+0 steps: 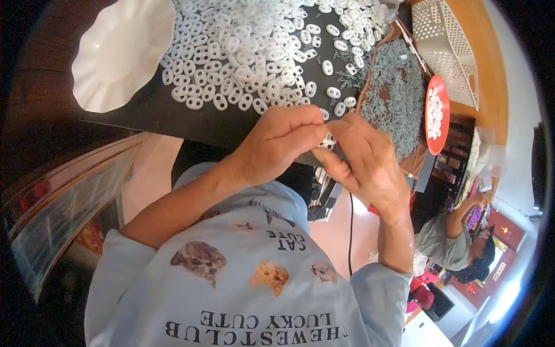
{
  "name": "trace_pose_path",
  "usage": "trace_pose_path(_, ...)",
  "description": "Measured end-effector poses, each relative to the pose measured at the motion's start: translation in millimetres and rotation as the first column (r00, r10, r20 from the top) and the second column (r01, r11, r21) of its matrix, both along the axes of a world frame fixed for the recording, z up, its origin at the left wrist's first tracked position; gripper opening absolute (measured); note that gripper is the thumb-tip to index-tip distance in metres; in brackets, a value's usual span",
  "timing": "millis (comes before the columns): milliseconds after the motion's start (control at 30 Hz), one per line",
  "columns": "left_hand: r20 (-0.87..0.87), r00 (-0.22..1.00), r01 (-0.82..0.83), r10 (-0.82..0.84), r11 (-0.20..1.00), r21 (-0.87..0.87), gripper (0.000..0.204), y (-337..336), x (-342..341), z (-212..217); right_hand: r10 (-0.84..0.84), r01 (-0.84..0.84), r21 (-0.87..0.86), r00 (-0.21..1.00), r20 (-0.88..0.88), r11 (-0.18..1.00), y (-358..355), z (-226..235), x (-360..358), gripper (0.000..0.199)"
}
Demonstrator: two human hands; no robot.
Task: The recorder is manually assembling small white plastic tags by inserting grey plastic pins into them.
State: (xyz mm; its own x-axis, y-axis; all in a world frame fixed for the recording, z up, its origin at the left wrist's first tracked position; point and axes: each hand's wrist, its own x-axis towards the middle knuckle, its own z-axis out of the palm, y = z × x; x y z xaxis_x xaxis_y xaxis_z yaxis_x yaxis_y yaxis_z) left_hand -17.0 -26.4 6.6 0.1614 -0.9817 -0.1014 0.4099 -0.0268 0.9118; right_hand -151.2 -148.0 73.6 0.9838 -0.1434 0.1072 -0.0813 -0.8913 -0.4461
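My left hand (283, 134) and my right hand (365, 159) meet just over the table's near edge. Between their fingertips is a small white oval plastic piece with two holes (328, 140), partly covered by the fingers. Both hands are closed in a pinch on it. A broad heap of similar white oval pieces (231, 69) lies beyond my left hand, with several loose ones nearer my right. To the right of these spreads a pile of small grey screw-like plugs (399, 87).
A white scalloped dish (124, 55) sits at the left of the black table (139, 113). On the right are a red plate (439, 146) bearing white pieces and a white perforated basket (448, 43). Another person in a grey-green sleeve (442, 243) is farther right.
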Motion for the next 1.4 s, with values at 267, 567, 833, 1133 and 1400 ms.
trace_pose_path(267, 0.006, 1.000, 0.031, -0.031, 1.000, 0.003, 0.022, 0, 2, 1, 0.021, -0.021, -0.001, 0.999, -0.029, 1.000, -3, 1, -3, 0.032)
trace_pose_path(567, 0.030, 0.999, 0.029, -0.028, 0.999, -0.040, 0.022, -2, 0, -3, 0.073, -0.073, -0.017, 0.997, 0.025, 0.997, -6, -6, -1, 0.026)
trace_pose_path(833, 0.008, 1.000, 0.026, -0.026, 1.000, 0.009, 0.022, -1, 1, -1, 0.056, -0.053, -0.072, 0.998, 0.028, 0.996, -5, -2, -1, 0.033)
trace_pose_path(1133, 0.020, 1.000, 0.012, -0.012, 1.000, -0.007, 0.024, -2, 0, -2, -0.019, 0.011, -0.191, 0.999, -0.038, 0.982, 3, -9, -2, 0.035)
trace_pose_path(1400, 0.099, 0.994, -0.038, 0.042, 0.998, -0.041, 0.023, -4, -5, -1, 0.036, -0.037, -0.175, 0.999, -0.014, 0.984, 1, -22, -6, 0.032)
